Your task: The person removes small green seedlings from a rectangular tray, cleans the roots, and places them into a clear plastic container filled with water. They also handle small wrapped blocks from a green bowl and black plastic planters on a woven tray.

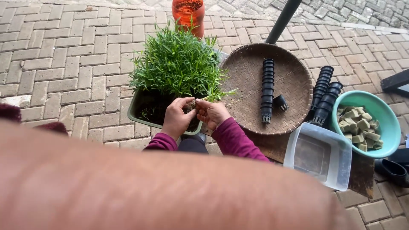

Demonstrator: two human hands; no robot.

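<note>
Feathery green seedlings point(178, 64) crowd a dark green rectangular tray point(133, 111) on the brick paving, and both hands meet at its near right corner. The left hand point(176, 118) and right hand point(211, 112) pinch one small seedling clump point(192, 104) with dark, crumbly roots, beside a round woven basket point(247, 81) holding ribbed black net cups point(267, 90).

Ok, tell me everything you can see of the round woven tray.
The woven tray is a round, shallow, brown basket-weave tray, seemingly bamboo or rattan, with a thicker rim. It lies flat over the brick paving, right of the green seedling tub. A long stack of black net pots and one single black net pot rest in it. Both hands work at its left edge.
</note>
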